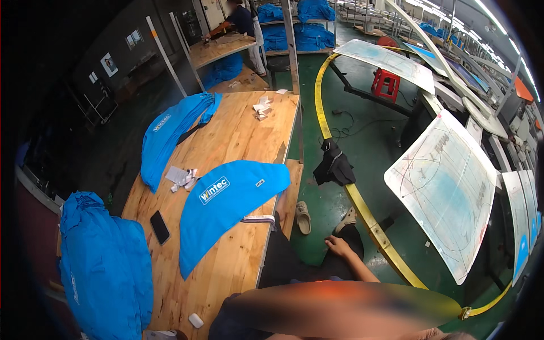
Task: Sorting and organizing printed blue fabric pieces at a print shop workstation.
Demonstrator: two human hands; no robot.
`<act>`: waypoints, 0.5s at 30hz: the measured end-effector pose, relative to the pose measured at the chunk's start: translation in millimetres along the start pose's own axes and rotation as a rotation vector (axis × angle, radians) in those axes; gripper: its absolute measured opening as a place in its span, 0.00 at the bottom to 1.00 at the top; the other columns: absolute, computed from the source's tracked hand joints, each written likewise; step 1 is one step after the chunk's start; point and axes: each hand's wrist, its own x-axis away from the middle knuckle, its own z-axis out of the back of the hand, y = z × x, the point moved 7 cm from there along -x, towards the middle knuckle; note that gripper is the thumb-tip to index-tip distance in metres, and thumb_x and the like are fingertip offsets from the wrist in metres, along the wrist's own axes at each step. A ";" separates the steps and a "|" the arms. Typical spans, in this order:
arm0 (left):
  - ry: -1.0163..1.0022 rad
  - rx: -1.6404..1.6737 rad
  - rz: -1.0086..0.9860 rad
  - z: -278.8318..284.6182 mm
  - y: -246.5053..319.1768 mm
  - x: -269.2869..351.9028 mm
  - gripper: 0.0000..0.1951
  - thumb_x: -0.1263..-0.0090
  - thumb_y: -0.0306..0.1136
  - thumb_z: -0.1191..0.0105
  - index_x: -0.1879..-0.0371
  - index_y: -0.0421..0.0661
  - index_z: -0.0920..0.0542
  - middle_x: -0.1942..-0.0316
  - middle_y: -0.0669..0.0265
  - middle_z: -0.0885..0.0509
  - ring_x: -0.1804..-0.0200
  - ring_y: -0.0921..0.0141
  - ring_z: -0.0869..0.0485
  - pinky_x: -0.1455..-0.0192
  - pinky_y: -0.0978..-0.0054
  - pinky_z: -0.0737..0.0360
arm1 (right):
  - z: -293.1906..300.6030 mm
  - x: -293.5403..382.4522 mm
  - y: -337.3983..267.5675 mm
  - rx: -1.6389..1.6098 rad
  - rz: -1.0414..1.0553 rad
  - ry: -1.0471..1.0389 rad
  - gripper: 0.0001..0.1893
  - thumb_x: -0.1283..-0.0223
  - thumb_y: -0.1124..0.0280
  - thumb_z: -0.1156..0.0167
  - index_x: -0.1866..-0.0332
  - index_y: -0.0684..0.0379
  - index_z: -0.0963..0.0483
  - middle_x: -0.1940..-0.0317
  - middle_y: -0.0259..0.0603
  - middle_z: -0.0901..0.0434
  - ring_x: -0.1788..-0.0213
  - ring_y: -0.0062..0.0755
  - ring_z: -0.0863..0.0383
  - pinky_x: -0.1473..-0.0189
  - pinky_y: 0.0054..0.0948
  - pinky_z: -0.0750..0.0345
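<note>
My right hand (338, 245) rests on the dark trousers at my knee, fingers loosely bent, with nothing seen in it. My left hand is out of view. On the wooden table (238, 259) before me lies a flat, curved blue fabric piece (233, 199) with a printed Wintec logo and a small label. A striped strap (258, 219) pokes out from under its lower edge to the table's edge. Left of the piece are a dark-screened phone (160, 228) and paper scraps (182, 177). A stack of similar blue pieces (170, 127) lies beyond, partly folded.
A blue fabric heap (106, 267) stands at the left, a small white case (196, 320) near the table's bottom edge. Right are a curved yellow rail (369, 221) with black cloth (333, 163) and printing boards (446, 195). A red stool (385, 85) and a person (240, 21) are farther back.
</note>
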 end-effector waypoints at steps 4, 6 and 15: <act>-0.015 -0.079 0.047 -3.9 4.5 9.7 0.26 0.15 0.49 0.61 0.64 0.42 0.15 0.62 0.60 0.10 0.47 0.56 0.14 0.29 0.48 0.38 | -2.0 0.5 -1.8 -0.008 -0.005 -0.008 0.22 0.28 0.50 0.45 0.40 0.53 0.22 0.54 0.54 0.13 0.49 0.54 0.14 0.47 0.45 0.19; -0.024 -0.116 0.069 -3.4 6.3 12.9 0.25 0.15 0.47 0.60 0.68 0.43 0.15 0.65 0.63 0.09 0.51 0.57 0.12 0.30 0.49 0.37 | 1.3 -0.6 -7.5 -0.005 0.012 -0.011 0.21 0.28 0.52 0.45 0.40 0.54 0.22 0.53 0.54 0.13 0.49 0.54 0.14 0.46 0.45 0.19; 0.314 -1.155 0.658 198.5 -74.1 165.8 0.14 0.30 0.17 0.51 0.52 0.42 0.16 0.49 0.58 0.12 0.40 0.56 0.17 0.29 0.56 0.29 | 102.7 79.7 -121.8 0.193 0.382 0.287 0.17 0.39 0.76 0.39 0.45 0.54 0.22 0.53 0.42 0.16 0.46 0.43 0.18 0.43 0.40 0.25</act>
